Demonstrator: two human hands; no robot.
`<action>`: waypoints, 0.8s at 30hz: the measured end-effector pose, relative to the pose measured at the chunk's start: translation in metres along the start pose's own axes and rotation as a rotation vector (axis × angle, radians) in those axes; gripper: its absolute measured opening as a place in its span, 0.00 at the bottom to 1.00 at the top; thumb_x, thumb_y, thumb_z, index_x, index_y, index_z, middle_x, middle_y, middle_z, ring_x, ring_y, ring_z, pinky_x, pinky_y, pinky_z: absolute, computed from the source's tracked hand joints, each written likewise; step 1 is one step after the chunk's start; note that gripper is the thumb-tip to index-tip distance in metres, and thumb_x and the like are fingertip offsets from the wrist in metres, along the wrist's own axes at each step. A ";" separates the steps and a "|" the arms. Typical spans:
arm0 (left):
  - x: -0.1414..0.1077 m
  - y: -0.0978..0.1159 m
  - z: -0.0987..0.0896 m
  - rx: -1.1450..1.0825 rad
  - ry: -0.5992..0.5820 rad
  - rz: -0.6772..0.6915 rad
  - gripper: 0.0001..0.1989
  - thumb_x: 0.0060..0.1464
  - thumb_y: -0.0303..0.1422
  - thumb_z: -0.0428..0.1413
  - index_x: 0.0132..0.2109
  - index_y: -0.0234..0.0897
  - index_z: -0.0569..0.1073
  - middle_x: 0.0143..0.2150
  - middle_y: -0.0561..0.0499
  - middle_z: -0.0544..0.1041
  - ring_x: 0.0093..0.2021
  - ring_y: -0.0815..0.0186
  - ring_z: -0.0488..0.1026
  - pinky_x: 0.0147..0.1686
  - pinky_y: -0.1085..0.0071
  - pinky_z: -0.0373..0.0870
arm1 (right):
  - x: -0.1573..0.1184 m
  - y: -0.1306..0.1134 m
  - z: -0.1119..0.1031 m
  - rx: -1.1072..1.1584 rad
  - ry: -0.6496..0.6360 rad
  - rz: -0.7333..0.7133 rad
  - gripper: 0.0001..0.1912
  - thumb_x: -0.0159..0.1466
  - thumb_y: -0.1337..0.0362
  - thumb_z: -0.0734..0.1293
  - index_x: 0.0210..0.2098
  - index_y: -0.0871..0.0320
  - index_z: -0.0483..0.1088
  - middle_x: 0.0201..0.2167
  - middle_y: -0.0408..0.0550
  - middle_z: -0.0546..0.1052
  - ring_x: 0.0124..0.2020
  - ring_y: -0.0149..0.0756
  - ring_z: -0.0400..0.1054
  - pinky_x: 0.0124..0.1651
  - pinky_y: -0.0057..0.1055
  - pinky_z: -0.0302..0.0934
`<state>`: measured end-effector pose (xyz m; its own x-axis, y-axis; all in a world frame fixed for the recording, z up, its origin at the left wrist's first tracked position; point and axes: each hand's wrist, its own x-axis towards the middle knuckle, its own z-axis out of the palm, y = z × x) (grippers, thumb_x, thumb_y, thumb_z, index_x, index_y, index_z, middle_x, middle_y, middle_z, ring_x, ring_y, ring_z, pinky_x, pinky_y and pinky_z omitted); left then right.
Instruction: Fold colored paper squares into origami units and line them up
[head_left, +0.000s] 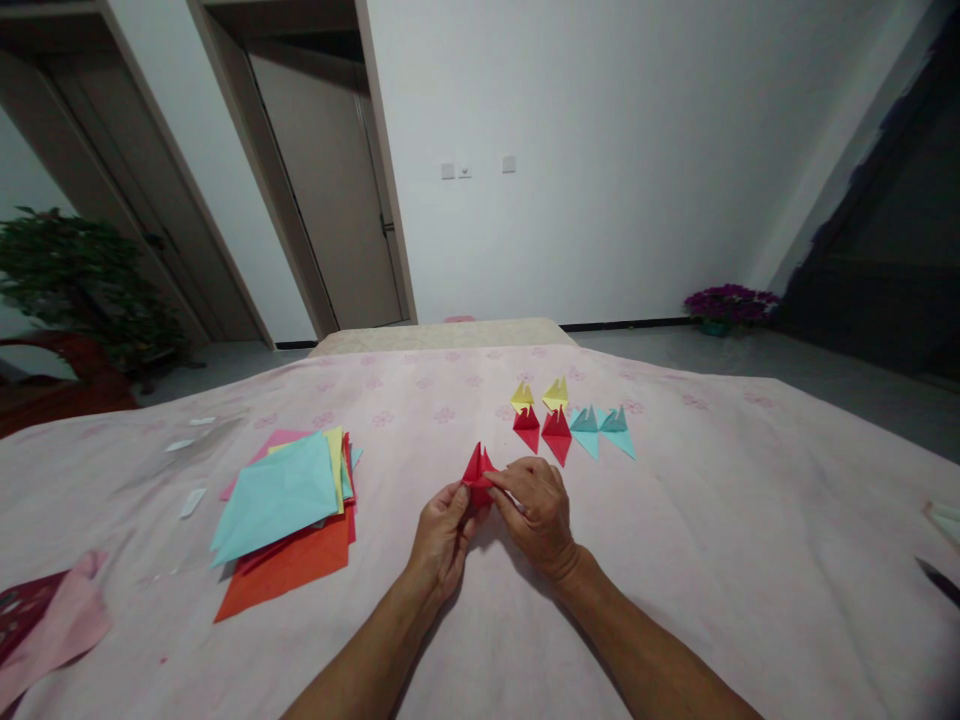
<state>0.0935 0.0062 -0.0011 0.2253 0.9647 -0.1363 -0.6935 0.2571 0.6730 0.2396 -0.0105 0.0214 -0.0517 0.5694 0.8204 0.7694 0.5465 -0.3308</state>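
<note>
A small red folded paper piece (477, 478) with pointed tips upward is held between both hands above the pink cloth. My left hand (444, 535) pinches its lower left side between thumb and fingers. On its right side, the thumb and forefinger of my right hand (534, 510) are closed on the paper. Beyond my right hand stand several folded paper figures: yellow ones (556, 394) at the back, red ones (556, 434) in front of them, and light blue ones (586, 432) to the right. Part of the held paper is hidden by my fingers.
Stacked coloured paper sheets (281, 495) lie at the left, near a clear plastic wrapper (184, 495). A pink cloth piece (67, 620) is at the far left edge. At the right edge lies a dark pointed object (937, 580). A flowered tablecloth (675, 520) covers the table.
</note>
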 end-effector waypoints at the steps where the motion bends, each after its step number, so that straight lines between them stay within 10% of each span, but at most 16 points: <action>1: -0.001 0.000 0.001 0.005 -0.018 -0.005 0.17 0.42 0.34 0.71 0.40 0.31 0.79 0.40 0.46 0.82 0.38 0.68 0.79 0.42 0.75 0.76 | 0.000 0.000 0.000 0.004 -0.003 0.003 0.09 0.64 0.67 0.69 0.42 0.50 0.77 0.33 0.45 0.79 0.39 0.41 0.67 0.43 0.41 0.57; 24: -0.009 0.001 0.009 0.026 -0.028 -0.021 0.17 0.43 0.34 0.71 0.41 0.31 0.79 0.42 0.45 0.81 0.38 0.67 0.78 0.40 0.74 0.77 | 0.001 -0.013 0.009 0.090 0.024 0.217 0.04 0.65 0.65 0.69 0.36 0.52 0.77 0.32 0.44 0.77 0.38 0.39 0.64 0.44 0.38 0.58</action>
<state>0.0971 -0.0023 0.0076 0.2587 0.9571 -0.1304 -0.6709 0.2752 0.6886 0.2240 -0.0118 0.0224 0.1251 0.6651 0.7362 0.7011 0.4657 -0.5399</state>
